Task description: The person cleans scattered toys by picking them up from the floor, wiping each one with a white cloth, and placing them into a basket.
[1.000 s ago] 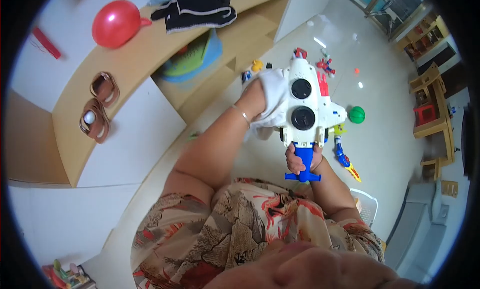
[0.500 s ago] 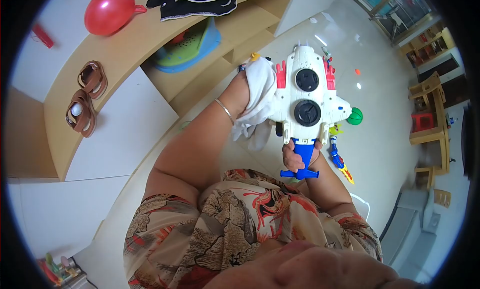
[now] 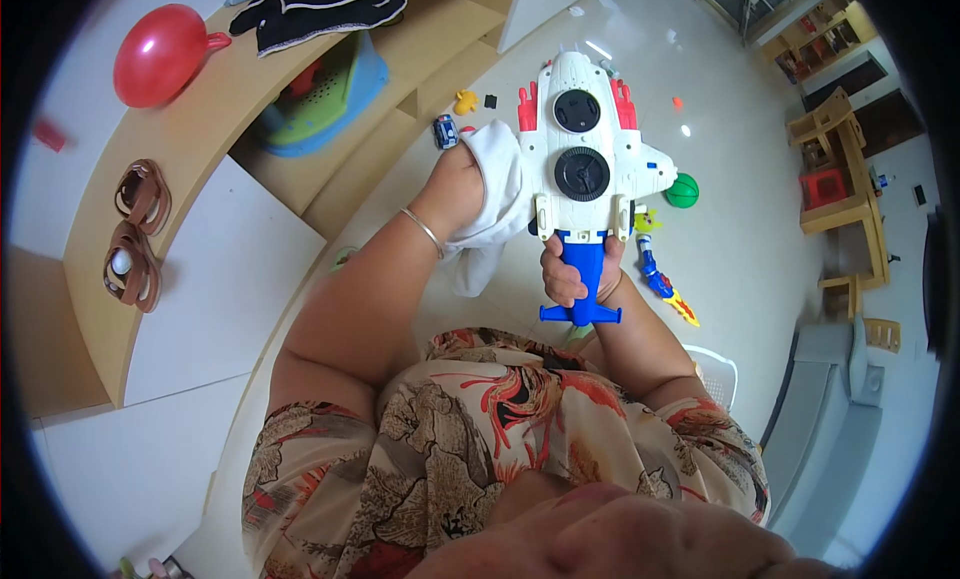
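The right hand is wrapped round the blue handle of a white toy spaceship, which is above the floor in front of the body, its 2 black discs facing up. The left hand is mostly hidden by a white cloth beside the spaceship's left edge; how its fingers are set cannot be told. Near the spaceship in view are a green ball and a toy sword; 2 brown sandals and a red balloon rest on the wooden tabletop.
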Tool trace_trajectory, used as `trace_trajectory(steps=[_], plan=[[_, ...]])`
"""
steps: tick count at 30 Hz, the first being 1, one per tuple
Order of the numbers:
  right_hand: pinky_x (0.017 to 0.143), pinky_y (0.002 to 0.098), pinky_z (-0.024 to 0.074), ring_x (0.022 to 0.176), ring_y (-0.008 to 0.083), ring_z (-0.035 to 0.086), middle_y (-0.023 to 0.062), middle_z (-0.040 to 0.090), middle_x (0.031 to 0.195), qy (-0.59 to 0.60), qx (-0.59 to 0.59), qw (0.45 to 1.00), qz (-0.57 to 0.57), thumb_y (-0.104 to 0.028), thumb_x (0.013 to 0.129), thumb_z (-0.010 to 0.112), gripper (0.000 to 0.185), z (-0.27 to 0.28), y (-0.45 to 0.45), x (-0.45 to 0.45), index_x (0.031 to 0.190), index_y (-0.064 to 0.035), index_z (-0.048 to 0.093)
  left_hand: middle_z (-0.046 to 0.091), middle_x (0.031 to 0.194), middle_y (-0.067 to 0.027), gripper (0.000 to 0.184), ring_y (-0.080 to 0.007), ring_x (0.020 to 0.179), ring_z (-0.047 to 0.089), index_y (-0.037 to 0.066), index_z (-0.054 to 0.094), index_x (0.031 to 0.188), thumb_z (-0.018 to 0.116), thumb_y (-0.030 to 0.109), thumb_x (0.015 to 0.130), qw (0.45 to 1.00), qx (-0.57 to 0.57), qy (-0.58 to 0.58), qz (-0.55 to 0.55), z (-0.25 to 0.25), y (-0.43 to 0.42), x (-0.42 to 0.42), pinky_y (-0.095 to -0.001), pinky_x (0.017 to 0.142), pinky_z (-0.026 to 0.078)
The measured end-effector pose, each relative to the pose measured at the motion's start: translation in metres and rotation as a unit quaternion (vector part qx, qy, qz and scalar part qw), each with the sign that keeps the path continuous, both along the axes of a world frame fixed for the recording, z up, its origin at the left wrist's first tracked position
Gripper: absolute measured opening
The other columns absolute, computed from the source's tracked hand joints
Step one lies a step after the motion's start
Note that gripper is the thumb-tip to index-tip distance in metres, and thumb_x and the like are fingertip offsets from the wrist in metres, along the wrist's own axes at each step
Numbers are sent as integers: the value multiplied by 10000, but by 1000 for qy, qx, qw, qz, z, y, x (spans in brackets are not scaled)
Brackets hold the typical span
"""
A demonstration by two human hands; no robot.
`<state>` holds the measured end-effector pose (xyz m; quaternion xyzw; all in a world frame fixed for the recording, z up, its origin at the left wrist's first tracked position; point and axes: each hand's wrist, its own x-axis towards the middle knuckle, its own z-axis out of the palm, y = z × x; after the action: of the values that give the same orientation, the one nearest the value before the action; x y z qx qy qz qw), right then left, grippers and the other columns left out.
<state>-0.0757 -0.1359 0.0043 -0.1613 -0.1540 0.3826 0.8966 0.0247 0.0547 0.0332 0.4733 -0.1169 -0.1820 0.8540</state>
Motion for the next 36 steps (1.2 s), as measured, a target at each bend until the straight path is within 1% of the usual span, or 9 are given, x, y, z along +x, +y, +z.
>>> trace_trajectory(steps=[3,6,14,16,22,25,29,32,36], plan=[[519,328,449,504,171,501,85,497,706,-5,-11,1000,3,-514,671,680,677,-2,-4,-3,1063,-21,432,648,981,-93,272,-153,897,603,16,607,1038,601,198,836,960,168,-222,29,3,0,-5,-295,763,477],[535,336,450,517,173,504,85,496,717,9,-12,1000,14,-510,673,681,678,-5,-6,-5,1077,-27,432,657,948,-121,291,-176,882,620,14,616,1028,609,227,829,917,276,-283,43,15,0,-9,-295,769,474],[567,332,446,552,151,496,64,500,773,53,36,997,36,-493,729,636,624,-8,-6,-5,1110,-41,434,650,960,-178,402,-248,900,632,-8,609,1038,538,350,869,932,327,-146,61,-10,-12,14,-327,775,472],[571,331,444,557,150,493,61,497,780,48,40,997,34,-498,733,632,627,-9,-6,-5,1113,-41,432,639,982,-70,338,-132,859,588,-25,604,1079,552,251,892,944,295,-138,51,-15,-14,18,-280,758,475],[574,331,436,574,149,487,55,487,785,42,45,998,27,-507,745,619,633,-8,-6,-7,1125,-38,428,622,1000,-57,350,-121,864,578,-27,597,1086,561,262,891,992,118,54,10,4,-14,3,-279,754,478],[567,331,427,577,152,489,53,491,786,46,-11,999,15,-512,749,609,625,-6,-10,-9,1129,-46,440,655,879,-80,402,-142,810,606,-18,636,997,553,356,874,971,231,-62,17,-2,-17,3,-302,712,480],[564,328,425,579,150,496,54,506,790,63,-42,997,4,-535,749,592,605,-4,-9,-11,1114,-68,474,636,961,-64,357,-117,840,585,-21,606,1071,560,283,891,923,365,-114,39,-14,-19,15,-267,722,483],[565,324,432,583,149,503,53,507,789,73,-33,997,-5,-532,750,592,603,-5,-8,-10,1113,-66,472,635,953,-54,353,-119,813,590,-9,607,1071,548,291,896,982,190,15,10,-18,-22,17,-263,690,484],[575,328,461,589,156,512,58,507,780,56,-67,995,-45,-502,753,606,584,-1,-9,-9,1100,-53,468,650,903,-96,378,-160,782,617,-20,612,1035,520,318,892,968,232,7,94,-3,-19,12,-291,692,491]])
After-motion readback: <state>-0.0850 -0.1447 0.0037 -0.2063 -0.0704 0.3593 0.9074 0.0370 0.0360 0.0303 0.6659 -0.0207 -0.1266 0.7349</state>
